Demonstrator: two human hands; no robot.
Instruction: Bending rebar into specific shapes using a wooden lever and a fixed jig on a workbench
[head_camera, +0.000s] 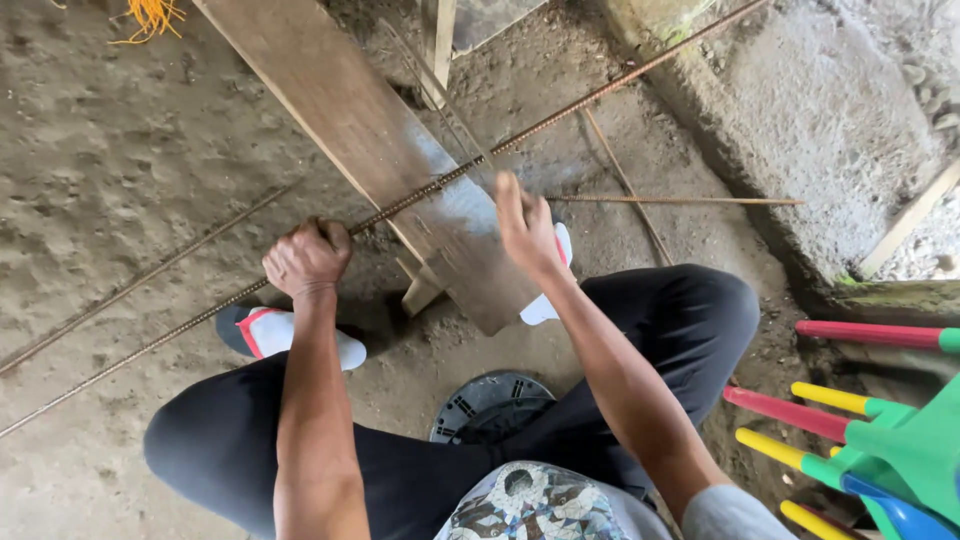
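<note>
Dirt floor (120, 150) underfoot, one wooden plank (380, 140) slanting across it, two long ribbed steel bars, the near bar (420, 195) running lower left to upper right over the plank, left hand (306, 258) clenched around it, right hand (527, 228) released above the plank, blurred, two white shoes.

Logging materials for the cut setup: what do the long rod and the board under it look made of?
Long rod: looks like ribbed steel rebar, brown and rusty along its length. The left hand grips it.
Board: looks like raw, unpainted timber, visible grain, with a pale grey dusty patch where the rod crosses it.
The right hand is blurred; whatever it holds can't be made out.
</note>
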